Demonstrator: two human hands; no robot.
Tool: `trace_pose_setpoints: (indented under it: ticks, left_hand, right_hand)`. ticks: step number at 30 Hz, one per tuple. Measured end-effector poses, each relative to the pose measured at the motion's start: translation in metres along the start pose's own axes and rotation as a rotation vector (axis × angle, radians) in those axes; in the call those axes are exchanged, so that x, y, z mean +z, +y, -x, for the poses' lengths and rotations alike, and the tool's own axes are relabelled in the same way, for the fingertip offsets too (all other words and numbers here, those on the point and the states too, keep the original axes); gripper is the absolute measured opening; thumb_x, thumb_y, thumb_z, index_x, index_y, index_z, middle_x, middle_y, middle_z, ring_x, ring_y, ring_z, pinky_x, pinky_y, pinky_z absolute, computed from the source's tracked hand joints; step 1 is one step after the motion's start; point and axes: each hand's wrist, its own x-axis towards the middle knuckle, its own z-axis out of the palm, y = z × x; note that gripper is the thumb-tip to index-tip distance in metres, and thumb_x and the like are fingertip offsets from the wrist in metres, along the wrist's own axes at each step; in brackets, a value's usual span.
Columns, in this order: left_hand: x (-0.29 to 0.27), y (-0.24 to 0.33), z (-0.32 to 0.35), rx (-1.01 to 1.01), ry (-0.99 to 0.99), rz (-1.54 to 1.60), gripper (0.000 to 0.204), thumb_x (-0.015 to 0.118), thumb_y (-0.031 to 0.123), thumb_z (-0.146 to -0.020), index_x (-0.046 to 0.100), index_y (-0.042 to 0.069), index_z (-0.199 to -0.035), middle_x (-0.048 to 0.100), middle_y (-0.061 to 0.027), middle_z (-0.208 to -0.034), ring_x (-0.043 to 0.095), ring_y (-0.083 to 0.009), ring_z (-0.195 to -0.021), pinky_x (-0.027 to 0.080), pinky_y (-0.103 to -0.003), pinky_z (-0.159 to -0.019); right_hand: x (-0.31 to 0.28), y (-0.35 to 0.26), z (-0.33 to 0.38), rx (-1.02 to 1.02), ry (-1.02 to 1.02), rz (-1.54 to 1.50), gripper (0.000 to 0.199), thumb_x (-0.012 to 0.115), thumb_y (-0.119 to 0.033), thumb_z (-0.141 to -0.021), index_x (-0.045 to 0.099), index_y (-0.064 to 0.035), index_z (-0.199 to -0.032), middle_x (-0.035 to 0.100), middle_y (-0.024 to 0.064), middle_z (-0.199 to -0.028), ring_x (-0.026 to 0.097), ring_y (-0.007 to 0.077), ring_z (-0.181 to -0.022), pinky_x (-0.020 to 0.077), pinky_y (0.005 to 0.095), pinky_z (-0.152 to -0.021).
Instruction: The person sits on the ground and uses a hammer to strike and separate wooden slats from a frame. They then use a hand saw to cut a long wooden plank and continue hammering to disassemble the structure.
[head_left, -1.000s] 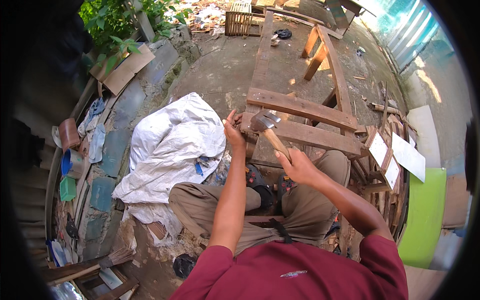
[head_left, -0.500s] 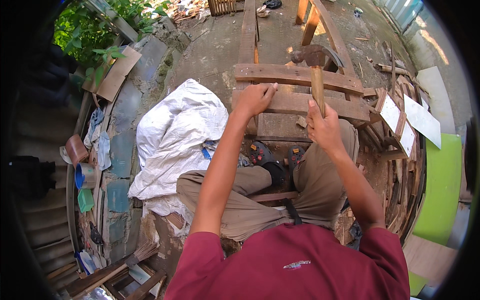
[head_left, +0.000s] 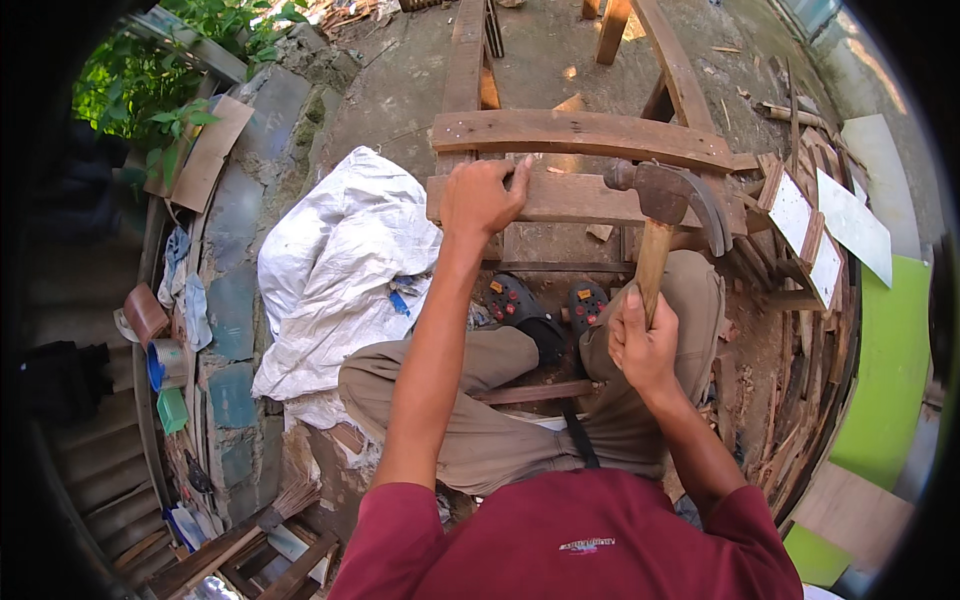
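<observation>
My right hand (head_left: 643,345) is wrapped around the wooden handle of a claw hammer (head_left: 665,195), whose rusty head is up, near the right end of a wooden frame. Two brown slats cross the frame's near end: a far slat (head_left: 590,137) and a near slat (head_left: 580,198). My left hand (head_left: 484,197) lies over the left end of the near slat, fingers curled and closed, one digit pointing up towards the far slat. What those fingers hold, if anything, is hidden. The frame's long rails (head_left: 462,75) run away from me.
A white woven sack (head_left: 345,260) lies left of my legs, beside a low block wall (head_left: 232,330). Scrap boards, white panels (head_left: 855,225) and a green sheet (head_left: 890,370) stand at the right. My shoes (head_left: 520,308) are below the frame.
The hammer and my right hand have come down and nearer to me. My left hand has shifted slightly left along the slats. The whole view has moved a little.
</observation>
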Motion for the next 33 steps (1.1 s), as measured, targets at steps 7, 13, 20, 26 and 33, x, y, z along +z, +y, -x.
trace_pose_setpoints:
  ticks: [7, 13, 20, 26, 33]
  left_hand:
    - [0.006, 0.007, -0.005, -0.068, -0.060, -0.014, 0.050, 0.052, 0.051, -0.098, 0.078, 0.008, -0.090, 0.071, -0.0225, -0.083, 0.068, -0.0426, -0.084, 0.053, -0.049, -0.078]
    - [0.012, 0.050, -0.039, 0.027, -0.512, -0.020, 0.067, 0.039, 0.059, -0.101, 0.075, 0.003, -0.099, 0.070, -0.0282, -0.094, 0.067, -0.0455, -0.094, 0.052, -0.050, -0.085]
    - [0.089, 0.178, -0.064, 0.195, -0.646, -0.015, 0.081, 0.030, 0.061, -0.102, 0.073, -0.007, -0.101, 0.070, -0.0323, -0.100, 0.066, -0.0485, -0.101, 0.051, -0.052, -0.092]
    - [0.093, 0.198, -0.052, 0.037, -0.522, -0.103, 0.081, 0.031, 0.061, -0.101, 0.074, -0.007, -0.094, 0.070, -0.0317, -0.098, 0.068, -0.0469, -0.098, 0.052, -0.051, -0.090]
    - [0.099, 0.198, -0.053, 0.057, -0.506, -0.126, 0.081, 0.031, 0.060, -0.101, 0.073, -0.009, -0.088, 0.069, -0.0329, -0.091, 0.068, -0.0474, -0.092, 0.053, -0.052, -0.086]
  right_hand:
    - [-0.023, -0.046, 0.024, -0.123, 0.051, 0.070, 0.040, 0.044, -0.044, -0.107, 0.046, -0.0066, -0.094, 0.043, 0.0008, -0.064, 0.037, 0.0063, -0.044, 0.0313, 0.0230, -0.039]
    - [-0.091, -0.092, 0.008, -0.215, 0.383, 0.171, 0.036, 0.053, -0.037, -0.105, 0.053, -0.0036, -0.094, 0.050, 0.0002, -0.065, 0.045, 0.0064, -0.046, 0.0371, 0.0237, -0.042]
    - [-0.210, -0.057, -0.088, -0.382, 0.747, 0.488, 0.036, 0.061, -0.034, -0.101, 0.062, 0.0023, -0.097, 0.069, 0.0104, -0.076, 0.070, 0.0185, -0.068, 0.0546, 0.0308, -0.059]
    - [-0.215, -0.024, -0.132, -0.368, 0.844, 0.751, 0.044, 0.064, -0.041, -0.096, 0.063, 0.0032, -0.097, 0.068, 0.0294, -0.084, 0.067, 0.0484, -0.085, 0.0504, 0.0504, -0.076]
    - [-0.206, -0.022, -0.152, -0.304, 0.831, 0.745, 0.043, 0.063, -0.038, -0.099, 0.068, 0.0037, -0.103, 0.075, 0.0182, -0.093, 0.073, 0.0257, -0.084, 0.0541, 0.0368, -0.078]
